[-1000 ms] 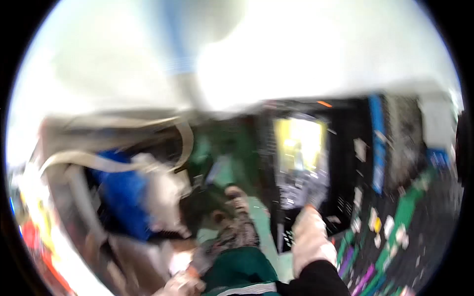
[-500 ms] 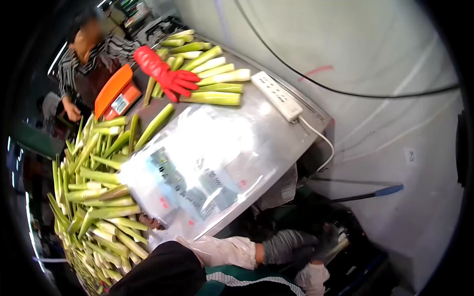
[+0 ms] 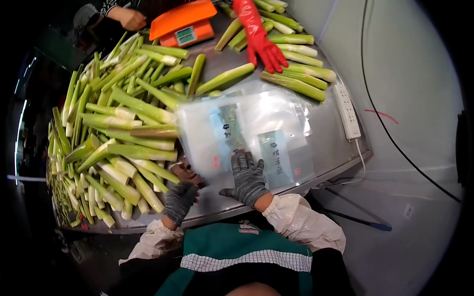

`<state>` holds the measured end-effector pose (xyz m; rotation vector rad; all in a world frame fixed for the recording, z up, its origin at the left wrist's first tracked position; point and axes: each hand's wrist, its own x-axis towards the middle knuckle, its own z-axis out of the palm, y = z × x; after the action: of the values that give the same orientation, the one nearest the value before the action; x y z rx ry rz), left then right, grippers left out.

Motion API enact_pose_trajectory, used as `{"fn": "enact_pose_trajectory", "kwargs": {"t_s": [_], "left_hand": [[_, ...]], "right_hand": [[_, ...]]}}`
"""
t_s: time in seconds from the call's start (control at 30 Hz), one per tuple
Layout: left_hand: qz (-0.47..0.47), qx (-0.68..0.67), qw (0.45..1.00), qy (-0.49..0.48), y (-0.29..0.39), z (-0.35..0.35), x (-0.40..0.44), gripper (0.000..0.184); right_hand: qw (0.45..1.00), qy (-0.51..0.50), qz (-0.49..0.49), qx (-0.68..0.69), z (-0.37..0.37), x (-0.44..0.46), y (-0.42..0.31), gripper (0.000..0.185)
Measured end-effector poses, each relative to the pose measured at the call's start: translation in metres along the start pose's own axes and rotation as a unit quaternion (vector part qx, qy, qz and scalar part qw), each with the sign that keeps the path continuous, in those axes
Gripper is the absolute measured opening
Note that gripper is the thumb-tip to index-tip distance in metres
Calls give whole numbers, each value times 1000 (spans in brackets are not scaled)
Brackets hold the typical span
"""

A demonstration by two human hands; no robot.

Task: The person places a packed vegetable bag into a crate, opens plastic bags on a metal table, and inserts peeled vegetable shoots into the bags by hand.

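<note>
My right hand, in a grey knitted glove with bare fingertips, lies flat with spread fingers on a stack of clear plastic bags. The bags carry pale blue printed panels. My left hand, gloved alike, is at the table's near edge, left of the bags. Its fingers are loosely curled and slightly apart, with nothing visible in them. Just beyond it is a crumpled brown thing, perhaps a cloth; whether they touch I cannot tell. Left of both lies a large heap of cut green-and-white stalks.
An orange scale stands at the back of the metal table. A red rubber glove lies by a row of stalks. A white power strip sits along the right edge. Across the table is another person's hand.
My hands have come from the dark area at lower right to the table; the right now rests on the bags. My view has swung round toward the table. The other person's hand remains near the scale.
</note>
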<state>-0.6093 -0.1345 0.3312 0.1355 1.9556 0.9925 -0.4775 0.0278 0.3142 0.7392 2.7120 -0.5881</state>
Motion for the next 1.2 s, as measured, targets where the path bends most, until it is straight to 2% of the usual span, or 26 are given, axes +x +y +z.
{"fn": "enact_pose_trajectory", "kwargs": {"t_s": [0.07, 0.1, 0.13, 0.2, 0.23, 0.27, 0.3, 0.33, 0.37, 0.4, 0.43, 0.47, 0.5, 0.53, 0.57, 0.63, 0.7, 0.73, 0.77, 0.8, 0.93, 0.97, 1.0, 1.13, 1.2], "left_hand": [[55, 108, 992, -27, -15, 14, -7, 24], [85, 131, 987, -48, -31, 21, 4, 28], [16, -157, 983, -95, -46, 33, 5, 29], [-10, 76, 997, -18, -41, 53, 12, 28], [-16, 73, 997, -15, -37, 56, 12, 28], [34, 163, 986, 13, -32, 59, 12, 27], [84, 252, 963, 41, -30, 61, 11, 26], [79, 248, 964, 47, -45, 62, 18, 26], [180, 261, 945, 77, -75, 61, 33, 25], [279, 272, 915, 107, -77, 61, 31, 24], [271, 271, 917, 113, -79, 61, 26, 24], [150, 72, 982, 86, -53, 60, 10, 22], [25, -135, 989, 55, -38, 61, 1, 20], [24, -139, 988, 61, -40, 62, 0, 20], [170, -37, 983, 56, -44, 62, -1, 18], [307, 66, 948, 53, -47, 66, -4, 17], [285, -75, 953, 71, -39, 73, -3, 16], [288, -76, 952, 70, -42, 71, 2, 16], [378, 57, 918, 107, -44, 68, 6, 15], [459, 186, 858, 140, -45, 68, 9, 14], [424, 203, 873, 129, -35, 64, 5, 12], [334, -7, 941, 52, -37, 66, 5, 12], [224, -216, 950, -30, -37, 69, 6, 12], [222, -183, 958, -6, -24, 76, 7, 13], [304, -138, 942, 45, -25, 79, 12, 15]], "right_hand": [[999, -45, 5, -25, 10, 4, -5, 97], [1000, -8, 10, -22, 20, 5, -4, 95], [999, 31, 18, -20, 28, 6, 0, 92], [999, 46, 3, -5, 44, 8, 11, 87], [996, 88, -12, 6, 53, 7, 17, 86], [991, 130, -28, 18, 56, 4, 21, 86], [991, 126, -33, 18, 56, 0, 25, 86], [989, 124, -56, 59, 55, -4, 29, 85], [985, 120, -79, 100, 53, -8, 30, 85], [984, 114, -88, 101, 50, -12, 28, 85], [980, 98, -128, 115, 47, -17, 23, 85], [974, 83, -167, 129, 45, -21, 18, 86], [968, 76, -179, 161, 44, -23, 13, 86], [967, 73, -186, 160, 43, -21, 8, 86], [975, 74, -162, 136, 43, -19, 2, 84], [981, 73, -142, 112, 43, -17, -1, 81], [979, 109, -137, 103, 39, -11, 1, 73], [979, 111, -136, 102, 39, -8, 2, 73], [973, 120, -144, 131, 40, -6, 3, 69], [967, 128, -151, 159, 39, -6, 4, 64], [953, 129, -146, 233, 23, -8, 0, 62], [948, 120, -119, 268, 20, -8, -3, 60], [942, 112, -92, 303, 18, -7, -6, 58], [935, 128, -66, 324, 18, -7, -6, 54], [936, 136, -62, 319, 9, -9, -3, 41]]}}
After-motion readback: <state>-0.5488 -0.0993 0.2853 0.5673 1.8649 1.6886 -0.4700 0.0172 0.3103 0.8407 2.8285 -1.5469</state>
